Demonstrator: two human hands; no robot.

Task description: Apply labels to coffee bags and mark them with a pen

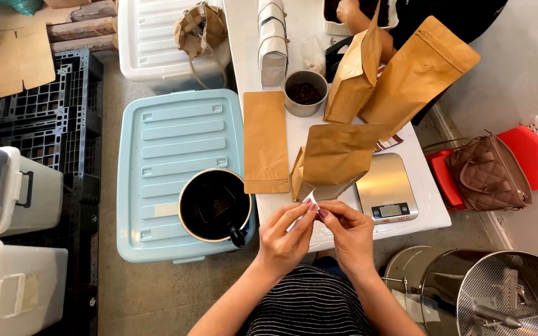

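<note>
A: Brown kraft pouch (334, 160) standing at the near edge of the white table (428, 205), just left of the steel scale (386, 194). Leaning slightly, base toward the hands.

B: Hands?

A: Left hand (283, 239) and right hand (351, 233) meeting just below the pouch base, at the table's near edge. Pinching a small white slip (309, 200) between thumbs and forefingers of both hands; remaining fingers curling loosely underneath. Fingertips touching or nearly touching each other. Slip tip just reaching the pouch's lower edge; contact not resolvable.

B: Other pouches?

A: Flat empty pouch (266, 142) lying along the left edge of the table, just left of the standing one. Two more upright pouches (406, 78) leaning together toward the far right side. Metal cup of dark beans (306, 93) sitting between the flat pouch and those two, mid-table. Row of white packets (273, 43) stacking toward the far edge.

B: Off the table?

A: Pale blue bin lid (163, 149) lying beside the table's left edge, carrying a round dark pot (214, 205) at its near right corner. White bins (7, 193) sitting further left on a black pallet. Brown quilted handbag (490, 174) resting on a red stool (533, 155) past the right edge. Perforated metal drum (505, 292) showing at lower right.

B: Scale display?

A: Too small, not recording.
</note>
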